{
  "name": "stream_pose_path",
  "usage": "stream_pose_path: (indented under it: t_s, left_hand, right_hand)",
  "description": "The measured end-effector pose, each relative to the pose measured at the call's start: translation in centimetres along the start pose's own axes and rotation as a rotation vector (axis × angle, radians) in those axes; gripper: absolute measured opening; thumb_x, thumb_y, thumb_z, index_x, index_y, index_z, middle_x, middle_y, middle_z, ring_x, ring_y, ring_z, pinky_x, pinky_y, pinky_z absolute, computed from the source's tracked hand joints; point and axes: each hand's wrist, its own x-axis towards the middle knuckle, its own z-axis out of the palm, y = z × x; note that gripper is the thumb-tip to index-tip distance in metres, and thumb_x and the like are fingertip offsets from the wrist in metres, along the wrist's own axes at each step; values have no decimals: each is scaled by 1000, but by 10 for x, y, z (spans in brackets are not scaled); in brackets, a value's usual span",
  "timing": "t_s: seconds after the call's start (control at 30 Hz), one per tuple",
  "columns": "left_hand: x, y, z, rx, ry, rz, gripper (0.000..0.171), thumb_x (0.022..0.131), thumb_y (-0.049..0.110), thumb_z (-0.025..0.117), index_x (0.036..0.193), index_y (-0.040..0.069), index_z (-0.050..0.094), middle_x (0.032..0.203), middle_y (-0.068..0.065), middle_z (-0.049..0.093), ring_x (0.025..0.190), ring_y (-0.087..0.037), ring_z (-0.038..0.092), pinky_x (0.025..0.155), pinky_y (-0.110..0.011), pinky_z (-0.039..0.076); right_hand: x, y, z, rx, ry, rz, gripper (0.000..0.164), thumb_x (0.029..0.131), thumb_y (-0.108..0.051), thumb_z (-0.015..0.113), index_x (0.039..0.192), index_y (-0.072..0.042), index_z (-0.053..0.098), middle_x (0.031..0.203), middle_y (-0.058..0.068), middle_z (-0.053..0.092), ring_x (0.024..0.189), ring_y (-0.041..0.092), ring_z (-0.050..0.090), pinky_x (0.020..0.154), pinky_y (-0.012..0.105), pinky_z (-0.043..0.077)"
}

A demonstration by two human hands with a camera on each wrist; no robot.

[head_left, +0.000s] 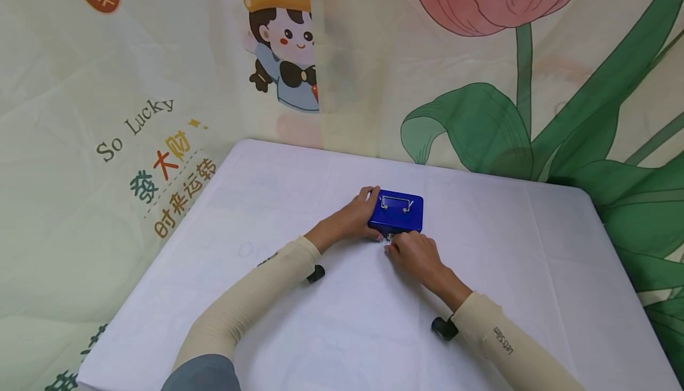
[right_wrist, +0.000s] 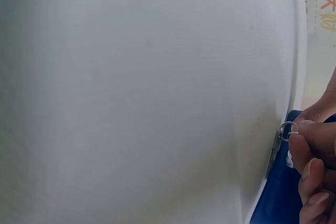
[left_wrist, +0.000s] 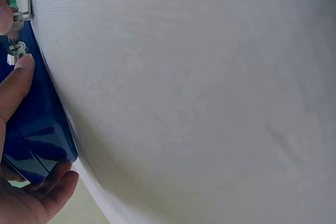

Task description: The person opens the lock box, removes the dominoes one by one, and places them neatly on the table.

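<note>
Left hand: grips the left side of the box, thumb (left_wrist: 23, 69) on the near face just beside the lock (left_wrist: 19, 50).
Right hand (head_left: 418, 256): thumb and fingers pinch a small key at the near face; whether its tip sits inside the lock is hidden.
Key ring (right_wrist: 280, 131): thin metal loop at the right fingertips, a second key (right_wrist: 272, 155) hanging from it; light, stiff, easily fumbled.
Blue box (head_left: 396, 221): flat on the white table (head_left: 534, 248), toward its far side, between the hands; probably thin metal, rigid, fairly light, with a glossy, slippery skin.
Where to hold: opposite side walls for steadying; the wire handle (head_left: 396, 199) on the lid for lifting.
Contents: lid down, so the inside cannot be told.
Backdrop: printed cloth (head_left: 363, 82) beyond the table.
</note>
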Motion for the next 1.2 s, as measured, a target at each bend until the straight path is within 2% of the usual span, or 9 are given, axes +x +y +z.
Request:
stream_pose_path:
  t_s: [0.37, 0.67, 1.2]
  left_hand:
    - [0, -1, 0, -5, -6, 1, 122, 78, 46, 85, 161, 4, 4, 162, -23, 14, 144, -38, 36, 117, -48, 35]
    - [1, -2, 1, 4, 4, 12, 121, 79, 45, 85, 161, 4, 5, 162, -23, 15, 144, -39, 36, 117, -47, 35]
    - [0, -2, 2, -11, 8, 10, 122, 79, 44, 85, 161, 4, 4, 162, -23, 15, 144, -39, 35, 117, -47, 35]
  right_hand:
    - [2, -1, 0, -19, 2, -9, 16, 90, -21, 77, 88, -6, 79, 54, -4, 52, 53, 12, 50, 51, 25, 39]
    - [4, 1, -1, -26, 19, -16, 17, 89, -23, 77, 83, -7, 79, 52, -5, 50, 52, 12, 49, 50, 26, 37]
    - [3, 4, 4, -10, 28, 4, 17, 92, -22, 74, 92, -6, 79, 60, -4, 60, 56, 13, 52, 56, 28, 43]
